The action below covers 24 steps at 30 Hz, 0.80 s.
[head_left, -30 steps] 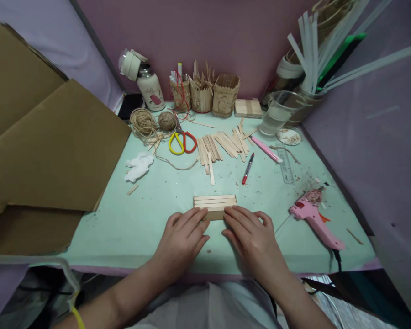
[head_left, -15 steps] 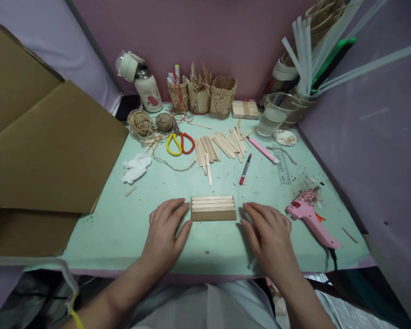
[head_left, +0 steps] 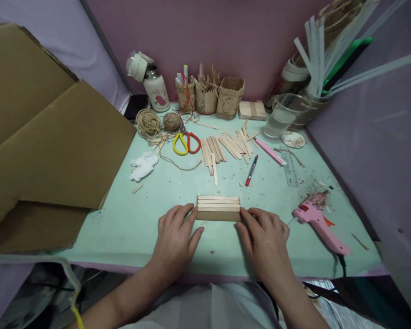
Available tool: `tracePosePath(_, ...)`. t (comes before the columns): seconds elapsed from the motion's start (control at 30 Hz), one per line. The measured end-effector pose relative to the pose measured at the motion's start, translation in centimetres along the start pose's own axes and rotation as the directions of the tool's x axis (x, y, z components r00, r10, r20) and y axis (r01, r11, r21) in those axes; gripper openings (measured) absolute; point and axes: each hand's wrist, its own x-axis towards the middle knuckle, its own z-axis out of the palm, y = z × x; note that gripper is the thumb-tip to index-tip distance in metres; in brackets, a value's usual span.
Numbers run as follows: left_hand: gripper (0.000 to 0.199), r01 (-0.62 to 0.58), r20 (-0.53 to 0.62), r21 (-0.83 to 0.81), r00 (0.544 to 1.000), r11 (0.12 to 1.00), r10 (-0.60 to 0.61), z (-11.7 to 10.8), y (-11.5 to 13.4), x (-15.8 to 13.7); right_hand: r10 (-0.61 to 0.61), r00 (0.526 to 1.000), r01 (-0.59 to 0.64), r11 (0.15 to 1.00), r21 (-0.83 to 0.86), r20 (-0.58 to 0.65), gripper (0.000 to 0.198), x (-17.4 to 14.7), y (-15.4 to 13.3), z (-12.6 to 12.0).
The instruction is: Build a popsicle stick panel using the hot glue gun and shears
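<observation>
Left of the pink plastic glue gun (head_left: 318, 221), a rectangular brown cardboard panel (head_left: 218, 216) bearing narrow pale wooden sticks (head_left: 218, 204) is touched endwise by the left hand (head_left: 174, 234) and right hand (head_left: 266, 234); both grips are half-open, unclasped.

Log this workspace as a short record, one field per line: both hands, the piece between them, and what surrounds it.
Left hand: at the left end of the cardboard piece; contact unclear
Right hand: at its right end; contact unclear
Piece: flat on the green tabletop, mounted sticks side by side along its far part, near strip bare
Beyond piece: loose sticks, red-ended marker, scissors
Far right: pink glue gun, lying on its side
Far left: large folded cardboard
</observation>
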Motion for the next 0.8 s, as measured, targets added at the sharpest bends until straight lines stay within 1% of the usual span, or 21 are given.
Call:
tracePosePath(0.07, 0.032, -0.004, 0.002, 0.002, 1.0, 1.0, 0.004, 0.03, 0.03, 0.07, -0.007, 1.0, 0.007, 1.0, -0.007, 0.004, 0.028, 0.02, -0.06, 0.01)
tracePosePath(0.23, 0.032, 0.009, 0.051, -0.004, 0.999, 1.0, -0.009, -0.03, -0.03, 0.18, -0.02, 1.0, 0.02, 1.0, -0.013, 0.022, 0.03, -0.03, -0.12, 0.05)
tracePosePath(0.37, 0.033, -0.001, 0.048, 0.0, 0.999, 1.0, 0.001, 0.01, -0.18, 0.11, 0.009, 1.0, -0.009, 1.0, -0.009, 0.002, 0.031, -0.28, -0.12, 0.14)
tracePosePath(0.63, 0.033, 0.023, 0.054, -0.021, 0.998, 1.0, -0.022, 0.02, -0.25, 0.07, 0.039, 0.999, -0.039, 0.999, 0.003, 0.007, 0.031, -0.17, -0.13, 0.23)
tracePosePath(0.8, 0.033, 0.026, 0.057, -0.039, 0.998, 0.999, -0.024, -0.03, -0.25, 0.18, 0.036, 0.998, -0.037, 0.999, 0.011, 0.05, 0.03, 0.13, -0.12, 0.33)
